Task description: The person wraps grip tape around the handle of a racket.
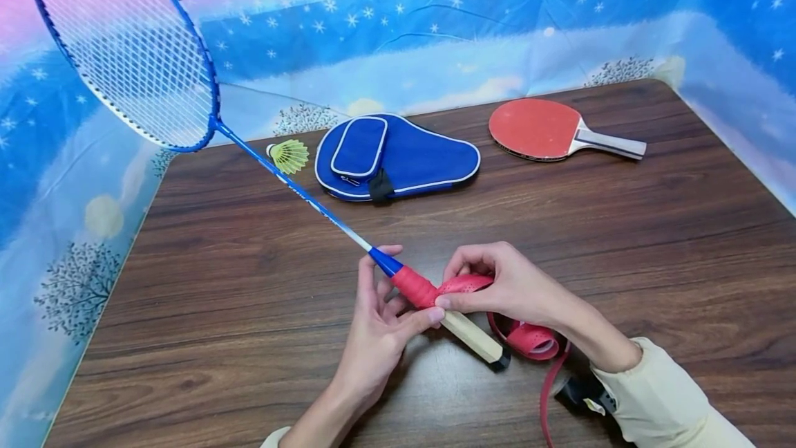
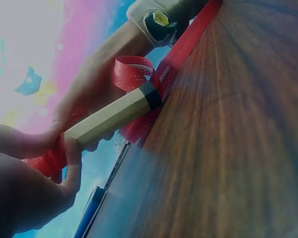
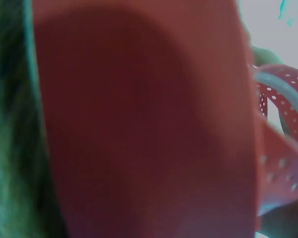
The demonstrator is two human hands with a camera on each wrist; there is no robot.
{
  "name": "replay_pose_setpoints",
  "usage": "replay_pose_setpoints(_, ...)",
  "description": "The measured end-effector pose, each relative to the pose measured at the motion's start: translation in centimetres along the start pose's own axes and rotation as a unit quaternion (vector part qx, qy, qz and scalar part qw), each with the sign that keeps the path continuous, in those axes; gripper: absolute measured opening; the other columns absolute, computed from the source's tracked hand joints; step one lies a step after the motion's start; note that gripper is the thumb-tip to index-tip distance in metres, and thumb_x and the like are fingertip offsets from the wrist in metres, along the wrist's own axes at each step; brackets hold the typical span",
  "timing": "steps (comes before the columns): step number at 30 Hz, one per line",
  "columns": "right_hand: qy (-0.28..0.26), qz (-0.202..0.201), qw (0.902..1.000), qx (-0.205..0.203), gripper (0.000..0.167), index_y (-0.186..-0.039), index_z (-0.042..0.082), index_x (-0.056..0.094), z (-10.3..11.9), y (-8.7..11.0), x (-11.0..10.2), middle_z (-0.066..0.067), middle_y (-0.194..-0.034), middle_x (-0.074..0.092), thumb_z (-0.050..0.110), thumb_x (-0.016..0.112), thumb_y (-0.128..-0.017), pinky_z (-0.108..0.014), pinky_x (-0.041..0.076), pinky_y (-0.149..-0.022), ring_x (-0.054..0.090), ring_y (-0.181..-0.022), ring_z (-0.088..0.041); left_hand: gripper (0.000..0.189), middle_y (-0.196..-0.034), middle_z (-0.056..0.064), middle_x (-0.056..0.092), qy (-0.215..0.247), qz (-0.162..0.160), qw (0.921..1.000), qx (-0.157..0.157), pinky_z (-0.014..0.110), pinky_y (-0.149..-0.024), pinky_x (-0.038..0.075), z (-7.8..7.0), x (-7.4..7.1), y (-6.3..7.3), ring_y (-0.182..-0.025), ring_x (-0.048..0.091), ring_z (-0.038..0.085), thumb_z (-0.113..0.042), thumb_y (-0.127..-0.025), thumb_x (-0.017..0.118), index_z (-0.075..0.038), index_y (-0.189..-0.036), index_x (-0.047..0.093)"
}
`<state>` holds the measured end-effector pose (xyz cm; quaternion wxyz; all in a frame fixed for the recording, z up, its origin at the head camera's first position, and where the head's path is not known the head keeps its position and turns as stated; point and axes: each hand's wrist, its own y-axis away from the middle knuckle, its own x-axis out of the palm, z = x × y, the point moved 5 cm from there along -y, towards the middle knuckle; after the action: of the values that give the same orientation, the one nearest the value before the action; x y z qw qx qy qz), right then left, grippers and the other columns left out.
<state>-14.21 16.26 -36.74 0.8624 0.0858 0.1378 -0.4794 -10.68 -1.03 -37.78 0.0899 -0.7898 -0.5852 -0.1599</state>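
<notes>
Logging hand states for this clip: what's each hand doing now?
Left hand: closed, holding the racket handle.
Right hand: closed, pinching the perforated red tape.

i seem to be in a small, curtained-off tabletop corner, a staged indoor spot; whether it belongs to a home or a studio, i can't tell. what shows it is the printed cloth (image 1: 398, 19), pink, blue and white with snowflakes and bare trees, hanging behind the far edge and down past the left and right edges, creased here and there. the tabletop (image 1: 249, 337) is dark wood-grain with a rounded far right corner. sports gear makes it feel like a hobby table: a paddle (image 1: 535, 130) near that corner, a blue paddle case (image 1: 417, 157) along the far edge, and a shuttlecock (image 1: 289, 156) towards the far left corner.
</notes>
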Motion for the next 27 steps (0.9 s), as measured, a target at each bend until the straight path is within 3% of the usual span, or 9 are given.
replay_pose_setpoints(6,0.005,0.018,0.9998,0.008,0.013,-0.096,0.027,0.071,0.12,0.04,-0.12,0.003,-0.082,0.067,0.032,0.077,-0.086,-0.029,0.046,-0.063,0.057,-0.074,-0.018,0.082,-0.118,0.03,0.052,-0.019,-0.014,0.9995,0.022,0.036,-0.074,0.057,-0.51,-0.21,-0.03,-0.099,0.064,0.04,0.011,-0.079,0.076,-0.024,-0.141,0.036)
replay_pose_setpoints(13,-0.018,0.036,0.9992,-0.007,0.01,-0.1,0.024,0.074,0.16,0.2,-0.34,0.002,-0.09,0.071,0.025,0.072,-0.091,-0.028,0.049,-0.066,0.06,-0.077,-0.019,0.083,-0.122,0.034,0.052,-0.012,-0.006,0.9993,0.034,0.041,-0.08,0.057,-0.74,-0.15,-0.05,-0.105,0.063,0.04,0.016,-0.081,0.07,-0.024,-0.145,0.035)
replay_pose_setpoints(16,-0.022,0.032,0.9992,-0.004,0.008,-0.099,0.023,0.073,0.06,0.26,-0.34,0.001,-0.088,0.07,0.025,0.072,-0.091,-0.028,0.048,-0.066,0.059,-0.077,-0.019,0.085,-0.123,0.033,0.054,-0.011,0.003,0.9993,0.036,0.038,-0.081,0.056,-0.73,-0.05,-0.06,-0.106,0.062,0.04,0.018,-0.081,0.067,-0.027,-0.146,0.034)
replay_pose_setpoints(22,-0.001,0.025,0.9997,0.005,0.009,-0.095,0.026,0.07,-0.03,0.13,-0.17,0.005,-0.087,0.069,0.029,0.075,-0.088,-0.029,0.046,-0.07,0.057,-0.081,-0.018,0.091,-0.127,0.033,0.052,0.002,0.025,0.9993,0.029,0.038,-0.086,0.055,-0.6,0.2,0.04,-0.11,0.057,0.04,0.018,-0.082,0.067,-0.029,-0.149,0.028)
replay_pose_setpoints(27,0.022,0.014,0.9996,0.008,0.012,-0.094,0.029,0.07,0.02,0.05,-0.17,0.006,-0.083,0.067,0.034,0.077,-0.085,-0.029,0.045,-0.067,0.056,-0.079,-0.017,0.094,-0.127,0.032,0.049,-0.008,0.008,0.9998,0.016,0.04,-0.09,0.053,-0.47,0.14,0.02,-0.11,0.057,0.039,0.013,-0.079,0.073,-0.03,-0.15,0.027)
